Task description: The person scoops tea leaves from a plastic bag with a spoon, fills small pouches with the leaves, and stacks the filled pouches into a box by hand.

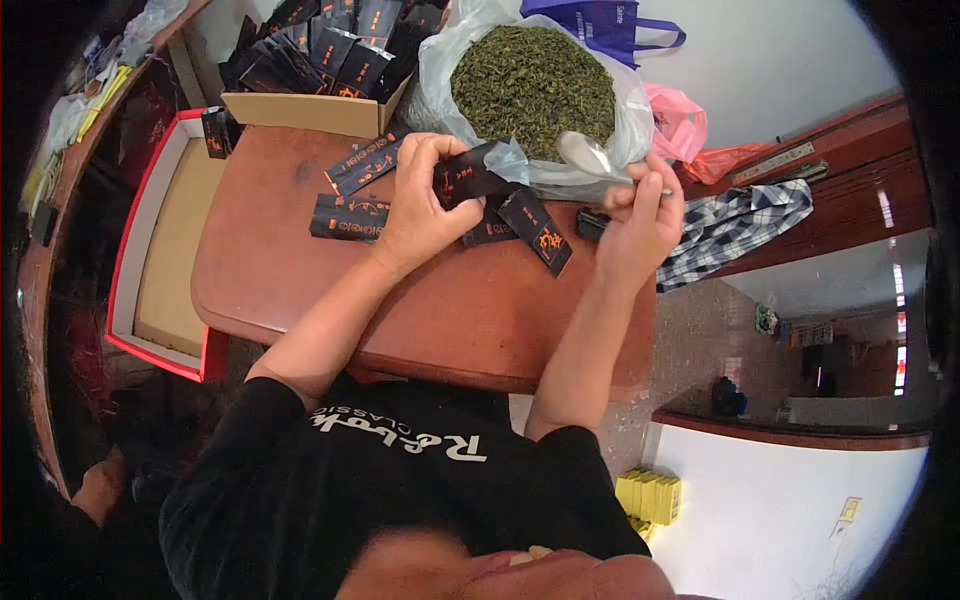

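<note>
My left hand [415, 205] is closed round a black packet with orange print [462, 178], its mouth spread and a clear liner showing at the top. My right hand [648, 212] grips a metal spoon [585, 153] by the handle. The spoon's bowl is over the near rim of a clear plastic bag [432, 85] full of dried green tea leaves [530, 85]. Beside my left hand lie more black packets [352, 217] on the table, and another packet [537, 232] lies between my two hands.
A cardboard box [300, 113] crammed with black packets stands at the back of the brown table [450, 320]. Left of the table is a red-edged tray [165, 260]. A checked cloth [740, 230] and pink bag [678, 120] are on the right. Another person's hand [100, 487] shows lower left.
</note>
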Demonstrator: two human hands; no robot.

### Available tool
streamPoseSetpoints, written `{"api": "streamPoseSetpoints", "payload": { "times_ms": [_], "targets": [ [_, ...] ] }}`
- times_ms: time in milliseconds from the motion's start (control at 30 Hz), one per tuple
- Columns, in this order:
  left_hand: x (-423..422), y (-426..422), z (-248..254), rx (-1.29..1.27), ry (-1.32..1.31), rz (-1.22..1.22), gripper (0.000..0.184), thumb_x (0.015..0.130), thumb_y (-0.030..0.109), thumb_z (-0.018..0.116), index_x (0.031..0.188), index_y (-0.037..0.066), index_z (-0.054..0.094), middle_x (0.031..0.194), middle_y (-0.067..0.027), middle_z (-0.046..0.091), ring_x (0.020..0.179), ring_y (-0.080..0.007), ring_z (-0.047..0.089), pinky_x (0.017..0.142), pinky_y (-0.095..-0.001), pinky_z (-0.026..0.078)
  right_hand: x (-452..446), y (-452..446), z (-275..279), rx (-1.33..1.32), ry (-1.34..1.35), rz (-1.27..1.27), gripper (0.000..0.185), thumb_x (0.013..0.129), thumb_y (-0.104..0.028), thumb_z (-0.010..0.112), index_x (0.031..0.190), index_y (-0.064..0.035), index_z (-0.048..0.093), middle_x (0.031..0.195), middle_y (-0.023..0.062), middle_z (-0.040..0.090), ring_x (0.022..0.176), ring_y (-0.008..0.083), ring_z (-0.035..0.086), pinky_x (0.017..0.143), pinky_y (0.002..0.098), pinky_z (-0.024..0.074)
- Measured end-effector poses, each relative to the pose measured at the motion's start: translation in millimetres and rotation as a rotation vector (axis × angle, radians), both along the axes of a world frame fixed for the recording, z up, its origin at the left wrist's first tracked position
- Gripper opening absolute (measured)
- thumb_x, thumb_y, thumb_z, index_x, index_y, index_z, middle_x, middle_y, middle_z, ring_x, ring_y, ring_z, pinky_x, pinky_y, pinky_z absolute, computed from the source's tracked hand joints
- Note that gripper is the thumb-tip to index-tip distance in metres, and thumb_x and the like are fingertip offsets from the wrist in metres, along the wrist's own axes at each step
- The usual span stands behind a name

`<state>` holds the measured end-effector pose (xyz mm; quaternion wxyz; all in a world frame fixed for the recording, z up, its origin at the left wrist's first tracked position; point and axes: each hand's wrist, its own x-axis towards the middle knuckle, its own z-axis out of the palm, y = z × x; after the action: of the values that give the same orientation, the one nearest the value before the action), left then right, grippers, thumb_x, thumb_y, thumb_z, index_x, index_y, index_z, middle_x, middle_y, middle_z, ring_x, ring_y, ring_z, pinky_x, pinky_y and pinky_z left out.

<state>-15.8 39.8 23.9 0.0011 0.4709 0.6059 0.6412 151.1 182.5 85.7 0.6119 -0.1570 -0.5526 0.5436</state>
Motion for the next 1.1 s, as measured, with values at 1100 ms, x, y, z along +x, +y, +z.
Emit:
{"api": "streamPoseSetpoints", "payload": {
  "times_ms": [1100],
  "targets": [
    [-11.9, 9.2, -12.8, -0.011, -0.06, 0.131, 0.045, 0.067, 0.011, 0.076, 0.106, 0.002, 0.055, 0.102, -0.0091, 0.047, 0.098, -0.023, 0.05, 0.092, -0.034, 0.043, -46.0, 21.6, -21.1, -0.123, 0.103, 0.082, 0.02, 0.102, -0.012, 0.052, 0.114, 0.0032, 0.058, 0.085, 0.0048, 0.059, 0.058, 0.0066, 0.048, 0.053, 0.0231, 0.041]
  ]
}}
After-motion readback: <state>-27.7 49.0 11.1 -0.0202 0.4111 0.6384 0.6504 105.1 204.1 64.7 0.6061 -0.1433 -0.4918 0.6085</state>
